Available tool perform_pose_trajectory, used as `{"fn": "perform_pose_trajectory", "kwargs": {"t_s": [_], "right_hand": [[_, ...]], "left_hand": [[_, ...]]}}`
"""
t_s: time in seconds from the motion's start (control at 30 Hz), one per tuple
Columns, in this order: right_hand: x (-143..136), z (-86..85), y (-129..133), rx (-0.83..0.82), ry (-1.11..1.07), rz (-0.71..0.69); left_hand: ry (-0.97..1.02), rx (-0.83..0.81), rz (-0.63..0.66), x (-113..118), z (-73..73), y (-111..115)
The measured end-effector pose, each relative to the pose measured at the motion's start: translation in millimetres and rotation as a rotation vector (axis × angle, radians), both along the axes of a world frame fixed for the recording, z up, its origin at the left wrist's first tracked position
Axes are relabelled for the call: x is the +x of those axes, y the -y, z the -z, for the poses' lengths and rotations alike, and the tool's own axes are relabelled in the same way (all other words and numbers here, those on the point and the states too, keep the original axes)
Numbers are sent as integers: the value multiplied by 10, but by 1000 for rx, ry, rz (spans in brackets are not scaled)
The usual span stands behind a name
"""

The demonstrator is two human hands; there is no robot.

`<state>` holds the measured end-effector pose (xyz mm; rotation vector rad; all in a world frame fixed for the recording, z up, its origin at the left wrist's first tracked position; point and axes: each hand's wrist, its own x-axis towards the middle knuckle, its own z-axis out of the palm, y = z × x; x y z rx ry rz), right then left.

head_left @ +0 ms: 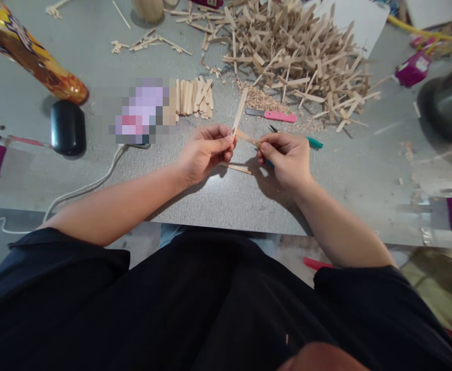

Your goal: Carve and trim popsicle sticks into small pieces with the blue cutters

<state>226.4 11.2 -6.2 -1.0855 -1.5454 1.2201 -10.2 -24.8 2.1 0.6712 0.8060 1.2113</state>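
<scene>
Between thumb and fingers, my left hand (pixel 210 149) pinches a wooden craft stick (pixel 240 109) that points up and away. A second craft stick (pixel 248 137) crosses or meets it at the left fingertips; whether the two are joined I cannot tell. My right hand (pixel 285 157) pinches the other end of that second stick. Under the hands, another stick (pixel 237 168) lies on the table. Just beyond them is a pink-handled craft knife (pixel 280 116) with its blade pointing left. A tool with a teal handle (pixel 314 142) is partly hidden behind my right hand.
A big heap of crossed sticks (pixel 299 56) fills the back, with wood shavings (pixel 262 98) before it. A row of loose sticks (pixel 189 97) lies beside a blurred phone (pixel 141 111) and its white cable (pixel 90 181). At left are a black case (pixel 68 128) and a yellow-orange bottle (pixel 33 56).
</scene>
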Motion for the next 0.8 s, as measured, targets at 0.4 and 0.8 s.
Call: {"fn": "perform_pose_trajectory", "kwargs": {"t_s": [0.4, 0.8], "right_hand": [[-98, -55, 214, 35, -52, -133], [-181, 5, 295, 15, -86, -91]], "left_hand": [[-152, 244, 219, 71, 197, 45], [-225, 347, 237, 66, 143, 54]]}}
